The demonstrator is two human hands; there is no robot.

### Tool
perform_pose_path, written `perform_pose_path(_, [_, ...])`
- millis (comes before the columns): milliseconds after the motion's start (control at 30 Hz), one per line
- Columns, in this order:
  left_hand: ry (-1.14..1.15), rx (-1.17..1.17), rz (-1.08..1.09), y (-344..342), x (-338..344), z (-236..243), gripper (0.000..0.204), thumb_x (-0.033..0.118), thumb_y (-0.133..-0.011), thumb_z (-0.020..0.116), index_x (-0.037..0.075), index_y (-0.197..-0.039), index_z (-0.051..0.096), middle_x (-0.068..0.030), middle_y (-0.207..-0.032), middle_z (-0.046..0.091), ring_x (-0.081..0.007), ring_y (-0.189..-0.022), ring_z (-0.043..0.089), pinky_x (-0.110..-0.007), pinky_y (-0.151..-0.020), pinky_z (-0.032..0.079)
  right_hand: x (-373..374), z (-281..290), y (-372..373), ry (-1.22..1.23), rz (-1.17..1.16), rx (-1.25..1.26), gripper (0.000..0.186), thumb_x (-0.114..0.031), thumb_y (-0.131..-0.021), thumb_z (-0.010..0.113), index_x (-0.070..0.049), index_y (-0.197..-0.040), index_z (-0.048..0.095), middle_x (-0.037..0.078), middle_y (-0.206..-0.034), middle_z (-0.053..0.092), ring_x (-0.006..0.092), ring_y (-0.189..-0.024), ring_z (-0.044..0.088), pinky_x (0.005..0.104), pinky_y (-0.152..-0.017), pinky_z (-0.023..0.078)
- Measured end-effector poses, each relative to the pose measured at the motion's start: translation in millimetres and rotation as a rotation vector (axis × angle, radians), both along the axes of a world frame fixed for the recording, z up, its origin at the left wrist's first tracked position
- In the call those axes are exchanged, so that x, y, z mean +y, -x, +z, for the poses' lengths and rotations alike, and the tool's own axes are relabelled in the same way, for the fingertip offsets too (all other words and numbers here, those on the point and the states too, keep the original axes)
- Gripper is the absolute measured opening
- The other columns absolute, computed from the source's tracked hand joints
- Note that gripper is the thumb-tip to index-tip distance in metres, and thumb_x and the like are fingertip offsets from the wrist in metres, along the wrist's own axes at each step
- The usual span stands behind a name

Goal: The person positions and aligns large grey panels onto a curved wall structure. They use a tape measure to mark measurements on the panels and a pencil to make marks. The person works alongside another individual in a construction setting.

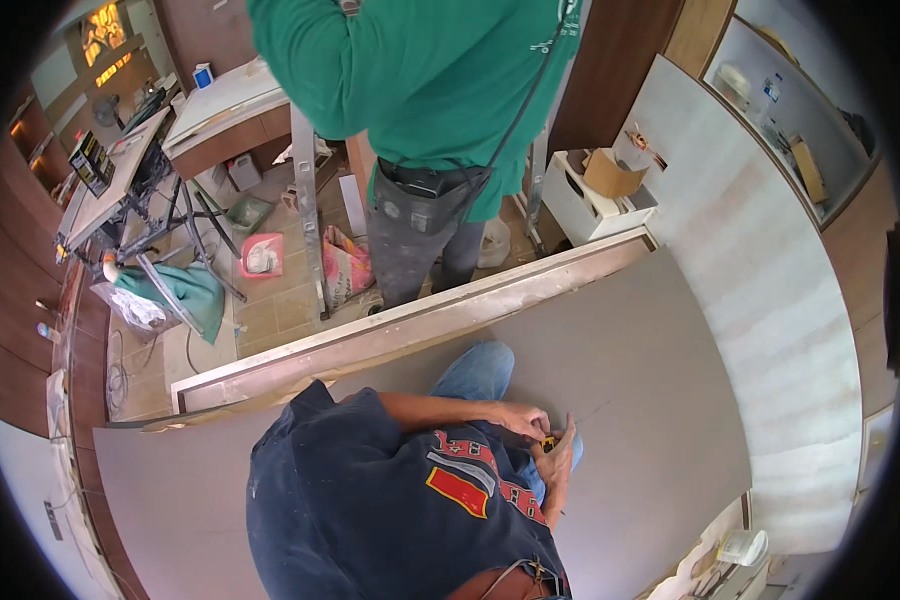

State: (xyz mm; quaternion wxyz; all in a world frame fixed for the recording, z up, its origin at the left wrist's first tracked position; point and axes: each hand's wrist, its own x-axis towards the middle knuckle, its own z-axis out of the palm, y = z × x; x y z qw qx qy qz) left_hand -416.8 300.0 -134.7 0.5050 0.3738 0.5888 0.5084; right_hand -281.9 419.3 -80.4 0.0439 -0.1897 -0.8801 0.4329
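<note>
My left hand (522, 418) and my right hand (556, 464) meet over my bent knees, to the right of centre. Between them is a small yellow-and-black tape measure (549, 443), partly covered by fingers. The right hand holds it from the near side, with a finger pointing up. The left hand's closed fingers grip its far side. Beneath my legs lies a large flat grey board (640, 350), with a thin dark line on it just right of my hands.
Past the board's far edge runs a pale wooden frame (420, 320). Behind it a co-worker in a green top (440, 90) stands by a metal ladder (308, 210). Sacks and a folding workbench (120, 180) stand at left. A curved pale panel (770, 300) rises at right.
</note>
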Motion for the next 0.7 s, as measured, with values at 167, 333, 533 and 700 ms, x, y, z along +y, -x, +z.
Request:
perform_pose_path(167, [0.010,-0.028,0.067,25,3,1,0.042,0.027,-0.083,0.069,-0.004,-0.110,0.058,-0.0082,-0.088,0.065,-0.0137,-0.075,0.061,-0.026,-0.064,0.049,5,9,27,-0.052,0.080,-0.003,0.093,-0.017,-0.070,0.074,0.000,-0.145,0.021,0.015,-0.090,0.061,0.0297,-0.079,0.063,0.0372,-0.072,0.050])
perform_pose_path(333, [0.098,-0.090,0.025,24,-2,-6,0.043,0.029,-0.081,0.073,-0.001,-0.109,0.059,-0.0082,-0.090,0.065,-0.0156,-0.082,0.064,-0.028,-0.069,0.051,1,-6,26,-0.039,0.142,0.026,0.093,-0.016,-0.070,0.073,0.000,-0.145,0.022,0.014,-0.086,0.061,0.0284,-0.077,0.063,0.0361,-0.070,0.051])
perform_pose_path(533, [0.012,-0.162,0.084,41,-19,-15,0.044,0.032,-0.078,0.076,0.003,-0.105,0.058,-0.0072,-0.094,0.065,-0.0161,-0.083,0.065,-0.030,-0.072,0.053,-16,22,48,-0.093,0.249,-0.039,0.090,-0.011,-0.068,0.071,0.000,-0.144,0.025,0.014,-0.088,0.061,0.0264,-0.078,0.063,0.0347,-0.071,0.051])
perform_pose_path(700, [-0.072,-0.242,0.147,64,-45,-19,0.047,0.033,-0.075,0.078,0.001,-0.102,0.056,-0.0041,-0.091,0.059,-0.0135,-0.081,0.060,-0.026,-0.069,0.048,-35,27,83,-0.173,0.342,-0.072,0.089,-0.010,-0.067,0.070,-0.001,-0.144,0.026,0.015,-0.091,0.061,0.0289,-0.082,0.063,0.0364,-0.074,0.051])
